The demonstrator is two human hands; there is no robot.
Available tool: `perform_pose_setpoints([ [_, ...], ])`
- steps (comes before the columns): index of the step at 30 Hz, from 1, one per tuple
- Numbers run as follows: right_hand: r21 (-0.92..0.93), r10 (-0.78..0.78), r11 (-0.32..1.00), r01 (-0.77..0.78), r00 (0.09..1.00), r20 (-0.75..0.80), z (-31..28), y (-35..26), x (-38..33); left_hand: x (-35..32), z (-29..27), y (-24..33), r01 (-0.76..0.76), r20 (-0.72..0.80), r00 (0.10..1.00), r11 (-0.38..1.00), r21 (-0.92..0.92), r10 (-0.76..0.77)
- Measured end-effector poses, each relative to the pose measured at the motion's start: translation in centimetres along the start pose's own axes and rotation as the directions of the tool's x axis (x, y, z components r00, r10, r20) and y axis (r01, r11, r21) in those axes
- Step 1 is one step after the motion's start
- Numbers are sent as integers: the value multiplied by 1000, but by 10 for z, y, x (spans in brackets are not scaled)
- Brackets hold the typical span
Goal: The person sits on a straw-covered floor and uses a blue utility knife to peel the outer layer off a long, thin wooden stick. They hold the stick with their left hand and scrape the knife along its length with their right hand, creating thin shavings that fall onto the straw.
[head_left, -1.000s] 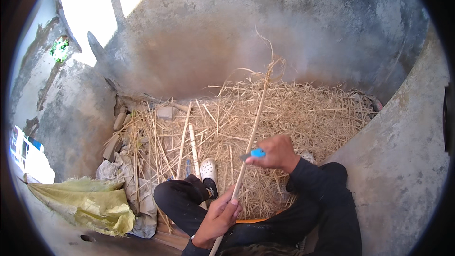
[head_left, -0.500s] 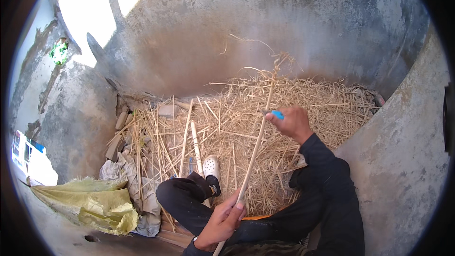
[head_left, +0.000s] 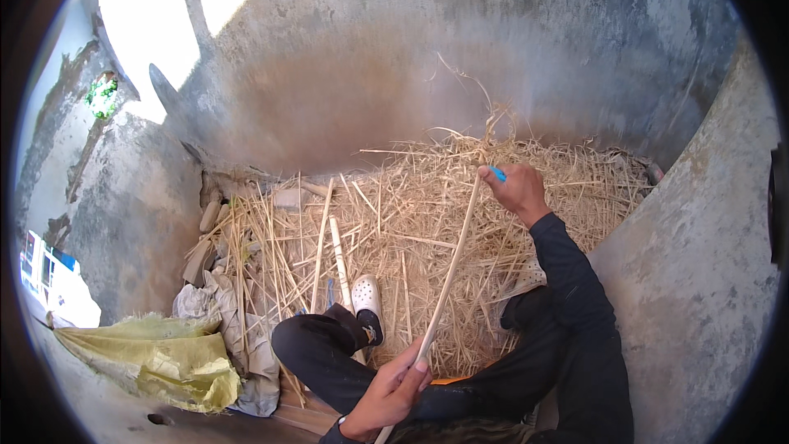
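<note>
A long, thin, pale cane-like stick slants from my lap up toward the far wall. My left hand is closed round its lower part, above my black-trousered leg. Farther up, my right hand grips a small blue-handled knife against the stick, near its far end. The blade is mostly hidden by the fingers. Past the knife, frayed curly fibres stand up from the stick's tip, in front of the wall.
Pale shavings are heaped on the floor along the concrete wall. Several loose sticks lie left of my foot in a white clog. A yellow woven sack rests at the left. A sloping concrete wall bounds the right.
My right hand has moved up and away along the stick with the knife, toward the frayed tip. The loose fibre there has swung to the right. My left hand has barely moved.
</note>
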State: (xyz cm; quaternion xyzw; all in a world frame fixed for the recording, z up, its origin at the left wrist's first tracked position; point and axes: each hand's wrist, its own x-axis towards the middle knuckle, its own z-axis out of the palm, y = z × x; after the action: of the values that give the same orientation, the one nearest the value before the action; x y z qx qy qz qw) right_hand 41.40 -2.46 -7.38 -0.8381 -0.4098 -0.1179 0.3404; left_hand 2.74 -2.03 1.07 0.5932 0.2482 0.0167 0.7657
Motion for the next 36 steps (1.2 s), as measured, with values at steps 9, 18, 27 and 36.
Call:
perform_pose_setpoints([
  [9,187,-109,979,79,982,156,-20,-50,-36,15,-28,-6,64,-16,997,899,-433,-78],
  [18,135,-358,930,343,928,108,-14,-84,-66,18,-23,4,43,-14,998,900,-434,-54],
  [27,6,-283,959,283,958,54,-14,-69,-51,19,-22,-2,85,52,996,841,-534,-68],
  [36,189,-479,869,456,872,97,-15,-97,-86,22,-26,-3,80,52,997,826,-558,-62],
])
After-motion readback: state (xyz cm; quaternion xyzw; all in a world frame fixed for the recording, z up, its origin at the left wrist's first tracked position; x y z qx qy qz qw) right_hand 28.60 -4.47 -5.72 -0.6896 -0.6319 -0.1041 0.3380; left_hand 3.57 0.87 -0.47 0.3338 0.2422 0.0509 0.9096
